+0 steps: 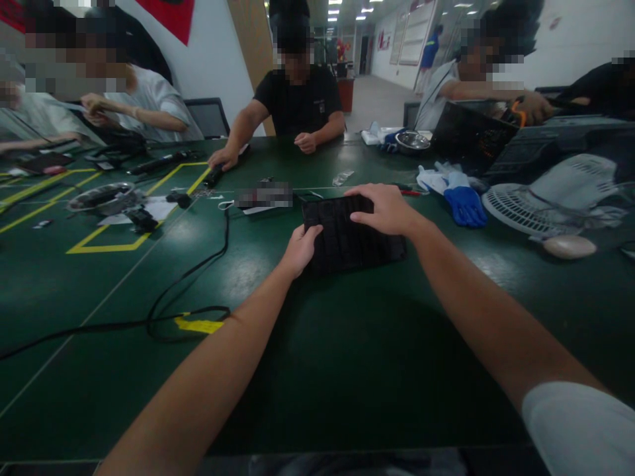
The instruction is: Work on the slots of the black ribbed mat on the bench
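Observation:
A flat, dark rectangular object (354,248), like a black folded case, is held just over or on the green table (357,370), in the middle of the view. My left hand (300,251) grips its left edge, with the thumb on top and the other fingers hidden beneath. My right hand (384,210) lies over its upper edge, thumb on the near face and fingers bent across the far side. Whether the object touches the tabletop is hard to tell.
Black cable (188,271) with a yellow tag curves at left. Blue-and-white gloves (461,198), a white fan grille (526,195) and a metal bowl (413,141) sit at right. A round metal part (106,198) lies at left. Several people work around the table.

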`<state>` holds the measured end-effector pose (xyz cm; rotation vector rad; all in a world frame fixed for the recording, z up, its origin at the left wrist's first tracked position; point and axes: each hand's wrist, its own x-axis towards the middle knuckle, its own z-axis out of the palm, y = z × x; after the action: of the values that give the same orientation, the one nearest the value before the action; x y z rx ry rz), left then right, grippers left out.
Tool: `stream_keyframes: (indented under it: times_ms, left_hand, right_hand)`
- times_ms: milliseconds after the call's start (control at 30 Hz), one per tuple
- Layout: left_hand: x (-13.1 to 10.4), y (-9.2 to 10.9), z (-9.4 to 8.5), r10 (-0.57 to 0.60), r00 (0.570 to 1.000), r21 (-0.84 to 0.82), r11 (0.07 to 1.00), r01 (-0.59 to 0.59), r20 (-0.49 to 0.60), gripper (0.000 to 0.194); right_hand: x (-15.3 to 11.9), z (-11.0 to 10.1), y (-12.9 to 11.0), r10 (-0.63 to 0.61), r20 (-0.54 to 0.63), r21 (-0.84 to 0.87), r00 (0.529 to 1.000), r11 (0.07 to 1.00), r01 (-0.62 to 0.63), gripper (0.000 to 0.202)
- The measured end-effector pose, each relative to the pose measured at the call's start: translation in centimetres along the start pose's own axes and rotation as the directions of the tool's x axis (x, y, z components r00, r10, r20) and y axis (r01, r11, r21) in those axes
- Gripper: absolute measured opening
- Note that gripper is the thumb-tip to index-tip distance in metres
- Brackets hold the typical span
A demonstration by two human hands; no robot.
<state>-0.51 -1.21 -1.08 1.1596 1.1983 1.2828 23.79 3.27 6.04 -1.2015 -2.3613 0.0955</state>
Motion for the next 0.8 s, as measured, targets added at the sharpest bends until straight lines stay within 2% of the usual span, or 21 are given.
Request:
stream_keyframes:
  times_ms: [800]
  left_hand:
    - [0.15,-0.01,-0.18,-0.016,1.000,0.013,1.000,0.016,-0.009,0.035]
  right_hand:
    - [0.30,-0.12,-0.07,0.027,0.007,0.014,1.000,1.000,-0.027,0.047]
